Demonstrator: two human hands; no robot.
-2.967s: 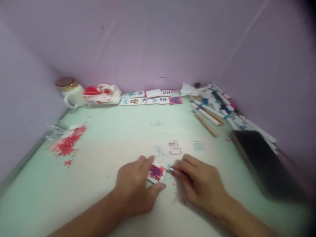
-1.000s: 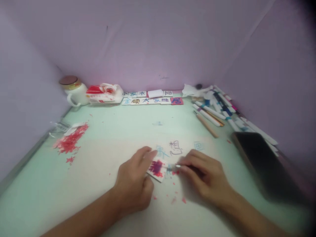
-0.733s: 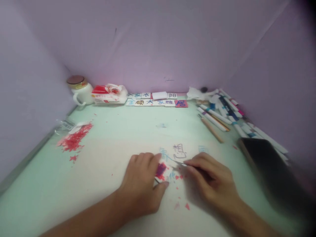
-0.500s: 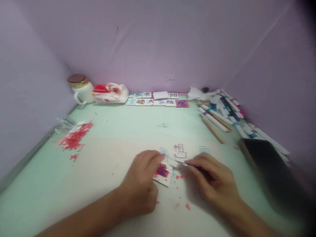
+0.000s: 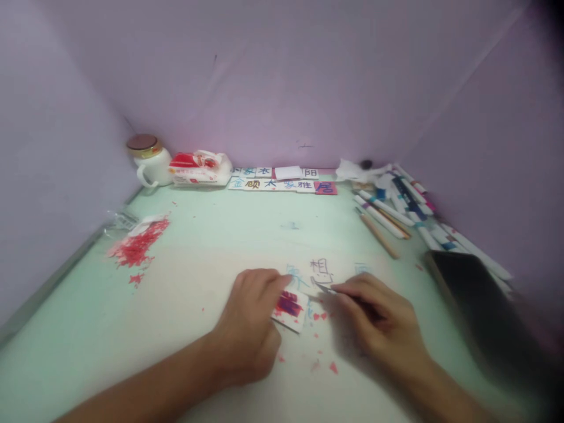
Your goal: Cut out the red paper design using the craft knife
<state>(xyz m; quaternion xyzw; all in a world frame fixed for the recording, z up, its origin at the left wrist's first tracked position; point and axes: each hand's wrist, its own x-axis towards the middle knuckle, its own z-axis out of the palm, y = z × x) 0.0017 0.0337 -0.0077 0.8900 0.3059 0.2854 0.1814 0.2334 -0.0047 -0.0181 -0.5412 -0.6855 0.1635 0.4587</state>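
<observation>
Under the fingers of my left hand [image 5: 253, 326] is a small white square tile [image 5: 296, 320] with a red and dark purple patch on its face; the fingers grip its left side. My right hand [image 5: 381, 320] pinches a thin knife with a pointed metal blade [image 5: 324, 288]. The blade tip points left, just above the tile's upper right corner and apart from it. Small red shavings [image 5: 333, 368] lie around the tile. Handwritten characters [image 5: 319, 267] mark the surface just beyond my hands.
At the back stand a white lidded mug [image 5: 152, 164], a tissue pack [image 5: 200, 168] and rows of lettered tiles [image 5: 288, 184]. On the right lie several markers [image 5: 383, 216], a wooden-handled tool [image 5: 379, 235] and a dark phone [image 5: 473, 299]. A red shavings pile [image 5: 136, 247] sits at left.
The whole view has shifted slightly. Both hands keep nearly the same pose, with the tile and the knife in almost the same places.
</observation>
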